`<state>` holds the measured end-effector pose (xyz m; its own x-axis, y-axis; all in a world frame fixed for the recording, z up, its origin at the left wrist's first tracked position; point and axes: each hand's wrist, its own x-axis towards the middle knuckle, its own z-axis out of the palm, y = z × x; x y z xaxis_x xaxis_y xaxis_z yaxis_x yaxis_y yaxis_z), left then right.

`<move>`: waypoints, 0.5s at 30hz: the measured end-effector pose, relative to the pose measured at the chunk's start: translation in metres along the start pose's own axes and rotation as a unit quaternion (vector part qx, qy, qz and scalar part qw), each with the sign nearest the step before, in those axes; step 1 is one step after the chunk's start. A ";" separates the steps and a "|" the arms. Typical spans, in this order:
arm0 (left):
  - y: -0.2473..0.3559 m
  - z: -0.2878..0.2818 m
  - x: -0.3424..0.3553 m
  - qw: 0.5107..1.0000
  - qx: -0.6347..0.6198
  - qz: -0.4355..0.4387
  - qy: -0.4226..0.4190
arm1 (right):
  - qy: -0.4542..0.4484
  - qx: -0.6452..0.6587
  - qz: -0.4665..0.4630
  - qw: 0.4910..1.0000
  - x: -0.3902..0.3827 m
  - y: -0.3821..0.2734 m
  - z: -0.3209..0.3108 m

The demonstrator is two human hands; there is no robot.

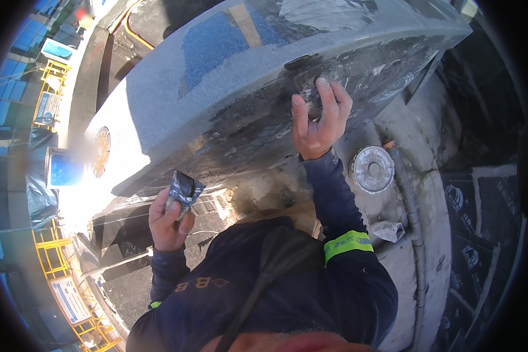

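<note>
My left hand point(169, 222) is closed around a small squarish piece with a dark, shiny top and grey smears point(186, 189); its exact kind is unclear. Raised to the front, my right hand point(321, 126) has its fingers bent and its thumb set apart, against the side face of a curved grey slab point(229, 138). A dark, flat patch or piece shows between thumb and fingers, and I cannot make out what it is. Black and grey smears cover the slab's side around that hand. The slab's upper surface is grey with blue areas.
A round, grey-caked lid or pail point(374, 169) is to the right, beside a grey pipe point(412, 217). Nearby lies a crumpled pale scrap point(388, 230). Black printed sheeting point(478, 252) covers the far right. Yellow railings point(54, 252) with signs run along the left.
</note>
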<state>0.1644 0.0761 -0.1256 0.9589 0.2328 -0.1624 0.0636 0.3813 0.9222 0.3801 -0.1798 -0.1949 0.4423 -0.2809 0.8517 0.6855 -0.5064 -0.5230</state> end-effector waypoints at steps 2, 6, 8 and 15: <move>0.000 0.001 0.000 1.000 -0.003 0.002 -0.017 | 0.016 -0.001 -0.018 1.000 0.004 0.001 0.006; 0.002 0.002 -0.002 1.000 0.011 0.001 0.012 | 0.031 0.006 -0.011 0.999 0.008 0.005 0.018; 0.003 0.001 -0.002 1.000 0.012 0.002 -0.004 | 0.027 -0.015 -0.022 0.999 0.007 0.006 0.018; 0.002 -0.001 -0.001 1.000 0.012 0.000 -0.001 | 0.038 0.002 -0.024 0.999 0.004 0.006 0.011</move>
<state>0.1629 0.0771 -0.1238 0.9594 0.2312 -0.1614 0.0701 0.3589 0.9307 0.3926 -0.1747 -0.1954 0.3631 -0.3179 0.8759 0.7078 -0.5173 -0.4811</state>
